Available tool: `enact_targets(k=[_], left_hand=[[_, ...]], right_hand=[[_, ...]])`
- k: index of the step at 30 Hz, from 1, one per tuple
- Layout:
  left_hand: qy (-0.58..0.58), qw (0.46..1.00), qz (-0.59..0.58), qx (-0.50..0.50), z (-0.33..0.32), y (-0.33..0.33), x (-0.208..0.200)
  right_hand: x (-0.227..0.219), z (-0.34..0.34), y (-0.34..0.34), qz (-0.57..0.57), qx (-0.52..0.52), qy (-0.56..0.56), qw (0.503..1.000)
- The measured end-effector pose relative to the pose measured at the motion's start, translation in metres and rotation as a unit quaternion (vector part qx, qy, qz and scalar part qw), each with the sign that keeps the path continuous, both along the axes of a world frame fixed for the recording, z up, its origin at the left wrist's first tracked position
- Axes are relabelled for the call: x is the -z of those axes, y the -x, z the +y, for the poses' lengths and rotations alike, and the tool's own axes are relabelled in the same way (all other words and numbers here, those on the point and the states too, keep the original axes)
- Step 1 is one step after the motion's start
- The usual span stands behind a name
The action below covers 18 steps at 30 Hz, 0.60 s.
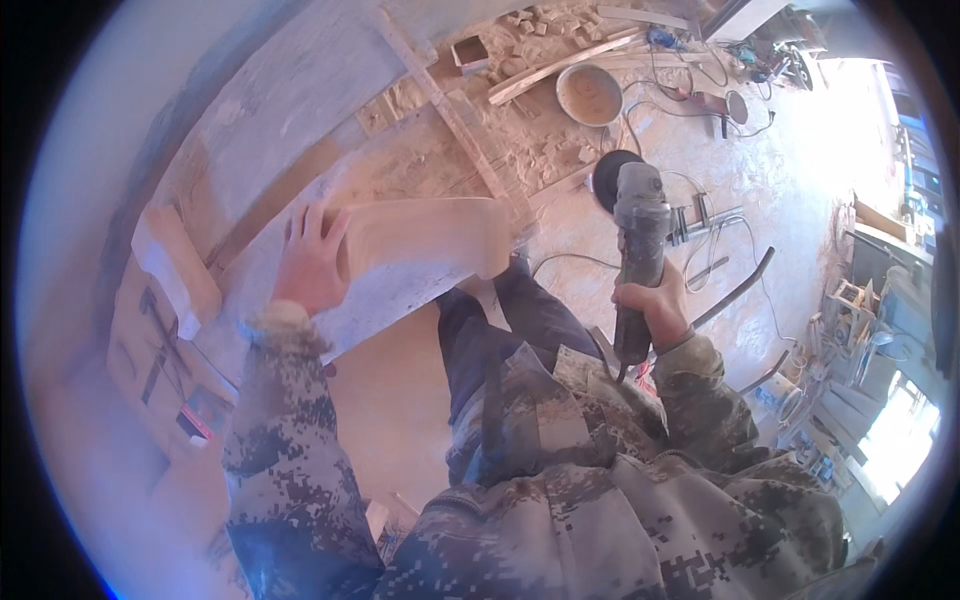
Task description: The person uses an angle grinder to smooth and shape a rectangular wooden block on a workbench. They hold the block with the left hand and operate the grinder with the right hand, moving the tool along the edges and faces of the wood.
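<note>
My right hand (655,302) is wrapped round the body of a dark angle grinder (642,215). The grinder points away from me, and its round dark disc (612,180) sits at the far end, apart from the wood. To the left, a pale curved wooden piece (425,235) with rounded corners lies on a whitish, dusty work surface (400,290). My left hand (312,262) rests against the left end of that piece, its fingers stretched out and spread.
A second wooden block (175,265) stands at the far left. Beyond the work surface are a round bowl (589,95), wood scraps (530,25) and a long strip (440,100). Clamps (705,225) and loose cables lie on the floor at right. Shelves of clutter (850,310) line the right side.
</note>
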<state>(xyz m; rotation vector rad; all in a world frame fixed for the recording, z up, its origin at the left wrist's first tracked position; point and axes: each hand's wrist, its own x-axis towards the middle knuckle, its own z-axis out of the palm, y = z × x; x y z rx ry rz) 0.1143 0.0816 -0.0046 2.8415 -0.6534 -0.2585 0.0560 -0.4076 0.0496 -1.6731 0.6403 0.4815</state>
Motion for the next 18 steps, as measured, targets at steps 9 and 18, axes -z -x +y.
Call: enact_targets(k=[9,18], left_hand=[[0.021,0.98,-0.015,-0.197,-0.009,0.07,0.015],[0.117,0.945,-0.107,-0.286,-0.039,0.084,0.023]], right_hand=[[0.012,0.0,0.001,0.023,-0.004,-0.011,1.0],[-0.008,0.044,0.001,-0.015,-0.087,-0.034,0.996]])
